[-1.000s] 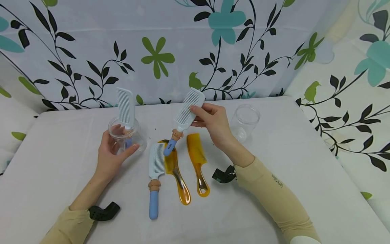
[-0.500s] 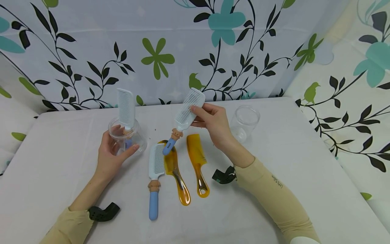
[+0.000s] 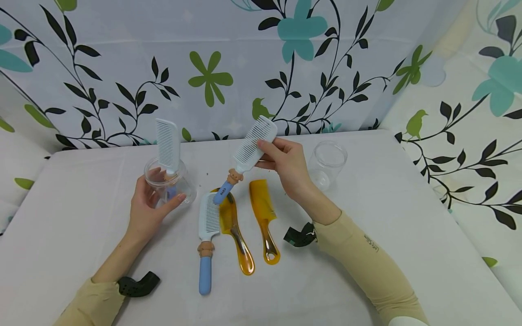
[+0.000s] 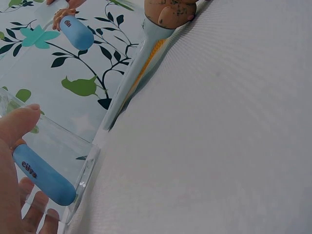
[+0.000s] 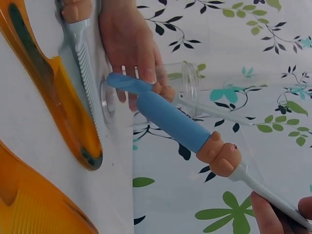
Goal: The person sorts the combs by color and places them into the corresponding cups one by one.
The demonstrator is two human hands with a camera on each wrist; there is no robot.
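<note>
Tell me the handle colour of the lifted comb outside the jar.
Blue; the handle shows best in the right wrist view.

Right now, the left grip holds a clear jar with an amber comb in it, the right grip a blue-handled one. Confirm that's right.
Not amber: the head view shows the comb in the jar is pale, with a blue handle. The left grip holds the clear jar, the right grip a blue-handled comb.
</note>
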